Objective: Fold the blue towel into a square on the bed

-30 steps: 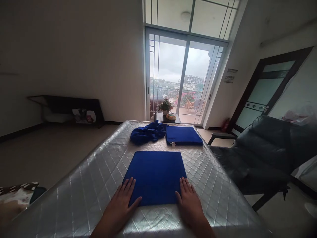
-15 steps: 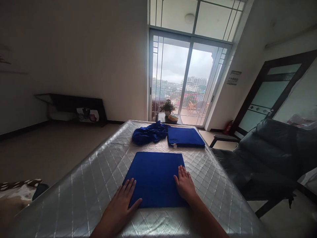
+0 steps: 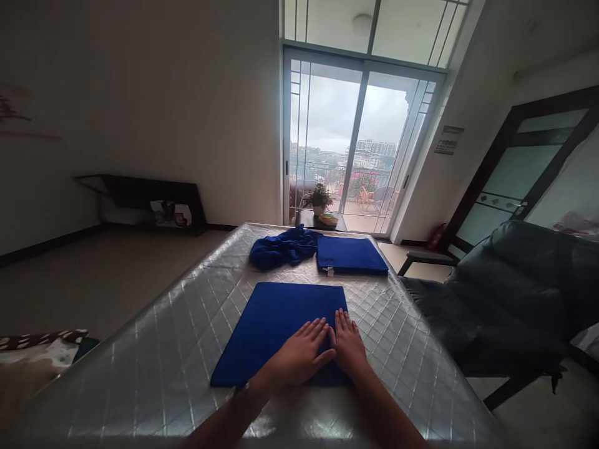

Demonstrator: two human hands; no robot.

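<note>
A flat, squarish piece of folded blue cloth (image 3: 266, 324) lies in front of me on the silver quilted table cover (image 3: 159, 349). My left hand (image 3: 302, 352) rests flat on its right half, fingers stretched out and pointing away from me. Close beside it, my right hand (image 3: 349, 343) lies along the cloth's right edge with fingers extended. The hands nearly touch, and neither grips anything. Farther back is a second folded blue cloth (image 3: 350, 255) with a small white tag at its near edge. To its left sits a crumpled blue cloth (image 3: 283, 248) in a loose heap.
A dark padded armchair (image 3: 491, 299) stands close along the table's right side. Beyond the far edge, a small dark table (image 3: 304, 219) holds a potted plant (image 3: 319, 198) before the sliding glass door (image 3: 322, 125). A black bench (image 3: 154, 199) stands by the left wall.
My left hand has moved from the cloth's left edge across to the right, beside my right hand. The right hand has stayed at the right edge. The cloths lie where they were.
</note>
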